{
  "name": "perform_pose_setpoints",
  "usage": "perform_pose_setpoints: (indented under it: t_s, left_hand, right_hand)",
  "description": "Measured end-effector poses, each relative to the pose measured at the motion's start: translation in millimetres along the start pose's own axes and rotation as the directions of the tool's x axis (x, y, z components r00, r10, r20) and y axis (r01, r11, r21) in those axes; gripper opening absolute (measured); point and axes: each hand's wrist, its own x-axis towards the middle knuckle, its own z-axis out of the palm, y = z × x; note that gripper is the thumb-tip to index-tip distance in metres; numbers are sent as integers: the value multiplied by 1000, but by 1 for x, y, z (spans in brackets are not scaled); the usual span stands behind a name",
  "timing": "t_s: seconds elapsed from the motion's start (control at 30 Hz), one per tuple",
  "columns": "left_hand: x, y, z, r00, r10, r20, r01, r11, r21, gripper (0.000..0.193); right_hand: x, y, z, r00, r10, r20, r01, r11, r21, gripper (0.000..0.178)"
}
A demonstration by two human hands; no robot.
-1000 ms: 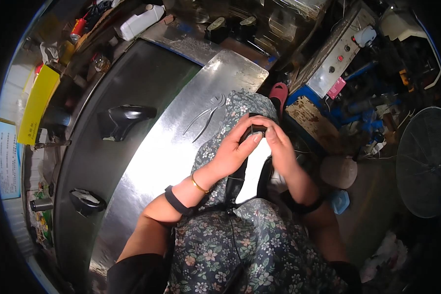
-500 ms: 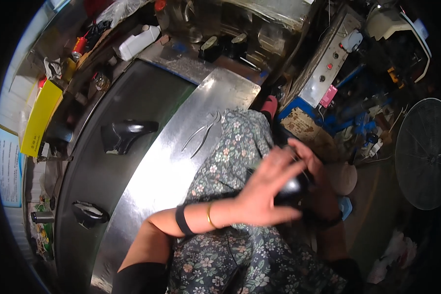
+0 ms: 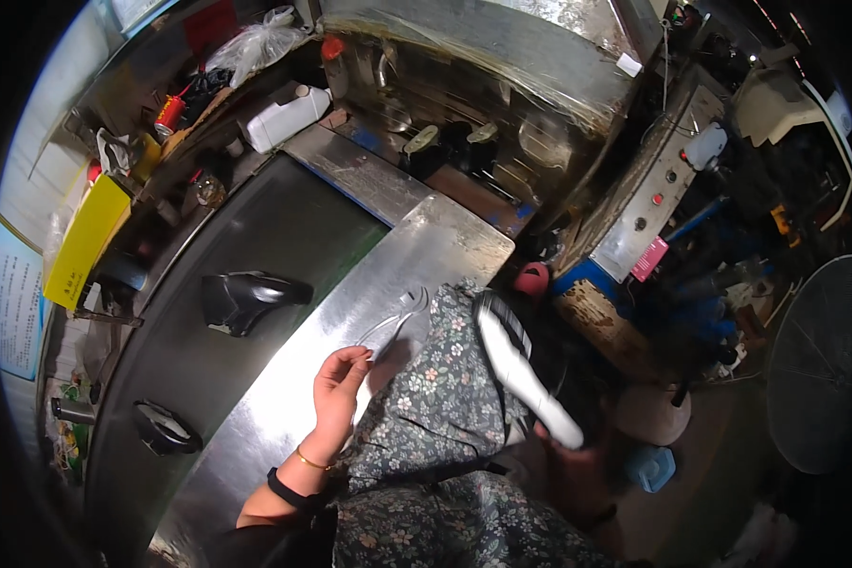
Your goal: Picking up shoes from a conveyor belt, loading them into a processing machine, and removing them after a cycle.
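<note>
My left hand (image 3: pixel 339 386) is over the shiny metal ledge, thumb and fingers pinched together at the handle ends of metal pliers (image 3: pixel 409 308), which lie on the ledge. A black shoe with a white sole (image 3: pixel 525 379) rests against my lap, over the floral apron (image 3: pixel 435 388), its sole turned up. In the shadow at the shoe's lower end is my right hand (image 3: pixel 570 464), closed around it; most of its fingers are hidden.
Two black shoes (image 3: pixel 256 301) (image 3: pixel 166 428) stand apart on the dark conveyor belt (image 3: pixel 284 218) left of the metal ledge (image 3: pixel 265 398). A white jug (image 3: pixel 289 118) is beyond it. At right are a control panel (image 3: pixel 648 204), a round fan (image 3: pixel 814 369) and a blue container (image 3: pixel 650 469).
My left hand has left the shoe and moved left to the pliers. The shoe has turned, so its white sole now shows. My view has shifted, with surroundings lower in the picture.
</note>
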Motion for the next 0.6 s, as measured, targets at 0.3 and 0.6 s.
perform_pose_setpoints:
  t_s: [0.3, 0.6]
  left_hand:
    - [62, -24, -84, 806, 237, -543, 29, 900, 435, 58]
    - [210, -35, -111, 358, -17, -933, 247, 966, 77, 135]
  right_hand:
    - [309, -39, 69, 810, -540, 227, 117, -231, -966, 79]
    - [170, 32, 74, 841, -226, 491, 491, -60, -869, 21]
